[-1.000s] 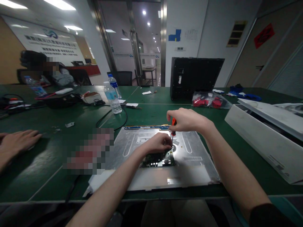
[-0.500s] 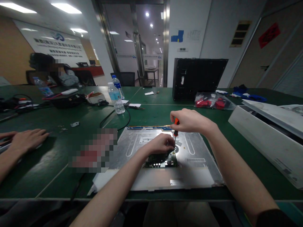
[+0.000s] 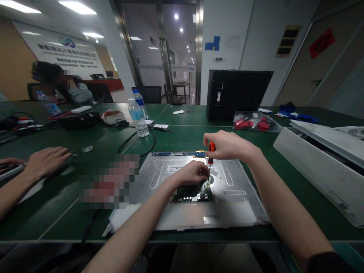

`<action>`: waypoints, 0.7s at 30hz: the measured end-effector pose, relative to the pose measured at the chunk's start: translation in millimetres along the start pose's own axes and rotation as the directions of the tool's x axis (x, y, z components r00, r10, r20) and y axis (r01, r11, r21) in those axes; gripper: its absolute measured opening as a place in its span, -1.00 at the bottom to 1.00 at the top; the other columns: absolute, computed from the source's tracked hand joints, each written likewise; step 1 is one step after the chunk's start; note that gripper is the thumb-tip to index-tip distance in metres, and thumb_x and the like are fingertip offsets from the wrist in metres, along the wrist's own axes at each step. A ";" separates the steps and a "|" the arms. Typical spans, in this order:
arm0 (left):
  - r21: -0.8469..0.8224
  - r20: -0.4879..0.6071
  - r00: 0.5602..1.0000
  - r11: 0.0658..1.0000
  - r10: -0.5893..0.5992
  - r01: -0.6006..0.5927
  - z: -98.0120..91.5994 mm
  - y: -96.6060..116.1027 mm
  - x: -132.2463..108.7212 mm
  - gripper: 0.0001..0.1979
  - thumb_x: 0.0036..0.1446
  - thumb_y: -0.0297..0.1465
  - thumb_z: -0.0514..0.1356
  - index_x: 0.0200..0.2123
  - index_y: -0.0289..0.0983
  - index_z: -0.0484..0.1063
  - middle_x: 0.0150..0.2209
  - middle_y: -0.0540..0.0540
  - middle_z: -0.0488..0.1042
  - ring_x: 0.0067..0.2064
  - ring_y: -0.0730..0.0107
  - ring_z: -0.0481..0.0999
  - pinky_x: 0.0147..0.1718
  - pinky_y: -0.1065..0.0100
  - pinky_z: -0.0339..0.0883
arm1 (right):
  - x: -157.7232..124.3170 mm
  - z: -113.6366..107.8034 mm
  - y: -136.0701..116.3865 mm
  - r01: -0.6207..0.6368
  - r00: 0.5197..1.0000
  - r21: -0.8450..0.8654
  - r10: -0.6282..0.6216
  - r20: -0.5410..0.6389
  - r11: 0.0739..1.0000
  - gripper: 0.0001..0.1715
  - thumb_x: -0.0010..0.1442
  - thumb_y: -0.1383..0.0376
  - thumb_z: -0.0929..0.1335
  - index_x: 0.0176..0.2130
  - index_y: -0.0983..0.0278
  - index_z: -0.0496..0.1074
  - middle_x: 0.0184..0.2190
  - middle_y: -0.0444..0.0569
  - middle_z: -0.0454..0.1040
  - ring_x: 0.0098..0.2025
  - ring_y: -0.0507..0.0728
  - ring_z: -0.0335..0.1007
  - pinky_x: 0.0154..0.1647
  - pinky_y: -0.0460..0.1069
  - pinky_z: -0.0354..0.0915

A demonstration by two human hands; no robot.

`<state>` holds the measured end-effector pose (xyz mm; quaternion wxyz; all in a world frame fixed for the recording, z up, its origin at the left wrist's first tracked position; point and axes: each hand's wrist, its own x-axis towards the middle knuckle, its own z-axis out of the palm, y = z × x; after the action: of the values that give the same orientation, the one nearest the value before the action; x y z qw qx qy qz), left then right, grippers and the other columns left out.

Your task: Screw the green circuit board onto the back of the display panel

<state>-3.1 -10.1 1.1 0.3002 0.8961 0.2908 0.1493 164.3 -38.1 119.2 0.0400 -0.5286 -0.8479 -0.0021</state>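
Note:
A flat metal panel (image 3: 239, 204) lies on the green table, with a green circuit board (image 3: 193, 195) on its middle. My right hand (image 3: 224, 145) is closed around the orange and black handle of a screwdriver (image 3: 211, 151). The screwdriver stands upright, its tip down at the upper right part of the board. Beside the tip, my left hand (image 3: 193, 172) has its fingers pinched together over the board; what they hold is too small to make out. A blue strip (image 3: 176, 154) runs along the panel's far edge.
Another person's hand (image 3: 45, 161) is at the left. Bottles (image 3: 138, 118) and cables stand beyond the panel. A black monitor casing (image 3: 237, 94), a bag of red items (image 3: 253, 123) and a white casing (image 3: 318, 174) are at the right.
The other person's hand at the left has moved right and slightly up. My hands and the screwdriver stay nearly in place over the board.

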 end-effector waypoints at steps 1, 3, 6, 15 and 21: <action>0.002 -0.001 1.000 1.000 -0.001 0.001 0.0 0.2 -0.1 -0.85 -0.07 -0.64 0.20 -0.43 -0.33 0.52 -0.44 -0.01 0.52 -0.38 0.42 0.44 -0.35 0.47 0.26 | -0.7 -0.5 -0.1 0.003 1.000 0.000 -0.003 0.010 1.000 -0.69 0.08 0.09 0.37 -0.19 0.18 0.42 -0.34 -0.05 0.52 -0.35 0.13 0.40 -0.49 -0.07 0.05; 0.006 -0.004 1.000 1.000 -0.004 0.004 0.4 0.0 -0.2 -0.85 -0.07 -0.63 0.20 -0.43 -0.33 0.52 -0.43 -0.01 0.53 -0.37 0.41 0.45 -0.34 0.46 0.27 | -1.0 -1.1 -0.3 -0.011 1.000 -0.012 0.011 0.021 1.000 -0.60 0.08 -0.02 0.37 -0.19 0.19 0.43 -0.33 -0.03 0.52 -0.33 0.15 0.41 -0.48 -0.06 0.06; 0.011 -0.012 1.000 1.000 -0.007 0.008 1.3 -1.3 -0.1 -0.87 -0.06 -0.61 0.21 -0.42 -0.33 0.53 -0.41 -0.01 0.53 -0.36 0.40 0.46 -0.32 0.45 0.28 | 0.5 -0.5 -0.2 -0.048 0.999 -0.038 0.049 0.017 0.998 -0.49 0.11 -0.16 0.31 -0.27 0.21 0.46 -0.34 0.01 0.53 -0.31 0.18 0.42 -0.46 -0.05 0.07; -0.008 -0.015 1.000 1.000 0.014 -0.014 3.4 -5.9 1.0 -0.87 -0.04 -0.60 0.24 -0.39 -0.33 0.55 -0.39 -0.05 0.56 -0.33 0.38 0.49 -0.30 0.45 0.30 | -2.2 -2.3 2.5 0.012 0.999 -0.005 -0.011 0.031 1.000 -0.60 0.09 0.04 0.38 -0.11 0.17 0.45 -0.30 -0.03 0.54 -0.31 0.16 0.43 -0.48 -0.06 0.08; -0.027 -0.020 1.000 0.999 0.018 -0.018 5.4 -6.9 1.9 -0.90 -0.01 -0.56 0.25 -0.38 -0.32 0.56 -0.37 -0.05 0.57 -0.32 0.38 0.50 -0.29 0.44 0.32 | 1.6 0.6 3.7 -0.016 1.000 -0.020 0.017 0.013 1.000 -0.59 0.18 -0.04 0.30 -0.22 0.17 0.54 -0.32 0.00 0.56 -0.26 0.19 0.46 -0.43 -0.04 0.13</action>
<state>-2.2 -6.8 -7.2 0.3083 0.8931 0.2834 0.1646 166.9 -35.0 118.7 0.0290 -0.5360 -0.8437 -0.0069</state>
